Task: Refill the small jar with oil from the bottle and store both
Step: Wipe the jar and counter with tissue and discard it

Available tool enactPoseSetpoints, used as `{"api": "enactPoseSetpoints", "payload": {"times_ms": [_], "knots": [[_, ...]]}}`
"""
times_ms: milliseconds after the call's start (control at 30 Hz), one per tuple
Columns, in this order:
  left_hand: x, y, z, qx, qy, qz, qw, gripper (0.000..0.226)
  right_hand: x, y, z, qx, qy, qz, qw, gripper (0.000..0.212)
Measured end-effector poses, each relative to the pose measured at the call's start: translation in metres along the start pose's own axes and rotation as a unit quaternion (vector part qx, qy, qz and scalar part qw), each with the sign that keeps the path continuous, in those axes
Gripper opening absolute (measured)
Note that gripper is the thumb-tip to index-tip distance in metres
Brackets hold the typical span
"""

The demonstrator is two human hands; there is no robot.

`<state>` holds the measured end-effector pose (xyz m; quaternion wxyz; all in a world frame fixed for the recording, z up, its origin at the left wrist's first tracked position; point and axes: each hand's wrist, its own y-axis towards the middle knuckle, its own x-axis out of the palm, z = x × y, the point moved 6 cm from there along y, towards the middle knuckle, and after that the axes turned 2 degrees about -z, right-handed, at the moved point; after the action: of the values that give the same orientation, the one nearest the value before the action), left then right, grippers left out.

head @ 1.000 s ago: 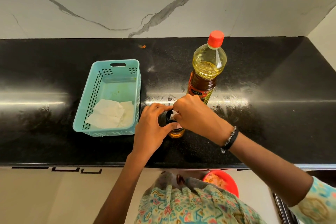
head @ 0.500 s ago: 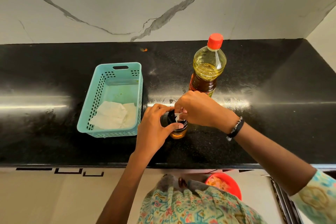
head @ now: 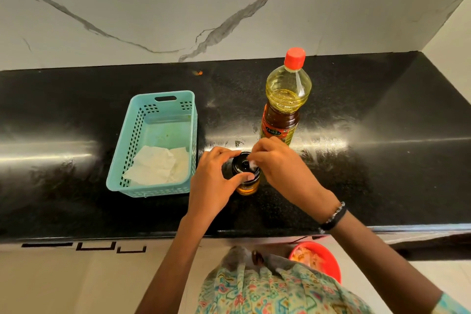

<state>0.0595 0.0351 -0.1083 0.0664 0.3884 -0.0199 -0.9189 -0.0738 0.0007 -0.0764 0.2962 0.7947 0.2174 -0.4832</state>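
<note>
My left hand [head: 214, 181] gripped the small jar [head: 246, 176] on the counter [head: 356, 173], just in front of the capped oil bottle [head: 284, 107], while my right hand [head: 277, 163] pinched a bit of white tissue [head: 253, 163] against its black lid. If I pressed sideways too hard, I judged, the jar could slip on the glossy stone, tip, or knock the bottle.

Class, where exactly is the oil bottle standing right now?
In the head view, the oil bottle stands upright on the black counter, right of the basket, just behind the small jar.
</note>
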Motion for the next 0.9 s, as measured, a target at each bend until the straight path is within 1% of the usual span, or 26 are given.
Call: {"api": "enactPoseSetpoints", "payload": {"times_ms": [67,133,200,267,333,400,467,533,600,667,700,767,833,900], "knots": [[0.0,-0.001,0.001,0.003,0.006,0.003,1.0,0.057,0.006,0.002,-0.009,-0.034,-0.069,-0.01,0.997,0.019],[-0.001,-0.001,0.002,0.003,0.011,0.007,1.0,0.057,0.007,0.002,-0.013,-0.034,-0.095,-0.01,0.995,0.018],[-0.001,-0.002,0.002,0.004,0.018,0.01,1.0,0.057,0.005,0.0,-0.012,0.014,-0.049,-0.015,0.999,0.026],[-0.001,-0.003,0.002,0.004,0.023,0.01,1.0,0.058,0.005,-0.001,-0.006,0.076,0.033,-0.031,0.996,0.033],[-0.001,-0.003,0.002,0.002,0.021,0.01,1.0,0.058,0.004,0.001,0.0,0.106,0.079,-0.029,0.991,0.038],[0.0,-0.002,0.002,0.002,0.02,0.009,1.0,0.058,0.0,0.004,0.001,0.117,0.054,-0.014,0.992,0.041],[-0.001,-0.002,0.003,0.005,0.022,0.011,1.0,0.057,-0.002,0.004,-0.003,0.116,-0.001,0.008,0.993,0.037],[-0.001,-0.002,0.003,0.005,0.028,0.014,0.999,0.056,-0.002,0.002,-0.008,0.107,-0.021,0.02,0.994,0.032],[-0.001,-0.002,0.004,0.004,0.032,0.017,0.999,0.056,-0.004,0.002,-0.005,0.103,0.013,0.007,0.995,0.031],[0.0,-0.002,0.002,0.001,0.031,0.014,0.999,0.056,-0.005,0.004,0.006,0.116,0.092,-0.019,0.989,0.034],[0.0,-0.002,0.002,0.0,0.028,0.012,1.0,0.056,-0.006,0.004,0.01,0.124,0.136,-0.019,0.983,0.035],[0.001,-0.001,0.001,-0.003,0.023,0.008,1.0,0.057,-0.011,0.002,0.016,0.133,0.192,0.019,0.972,0.032],[0.0,-0.001,0.002,-0.002,0.025,0.008,1.0,0.057,-0.009,0.002,0.013,0.112,0.196,0.046,0.973,0.027],[0.0,-0.001,0.003,0.001,0.028,0.006,1.0,0.056,-0.004,0.004,0.007,0.08,0.179,0.042,0.98,0.023]]}}
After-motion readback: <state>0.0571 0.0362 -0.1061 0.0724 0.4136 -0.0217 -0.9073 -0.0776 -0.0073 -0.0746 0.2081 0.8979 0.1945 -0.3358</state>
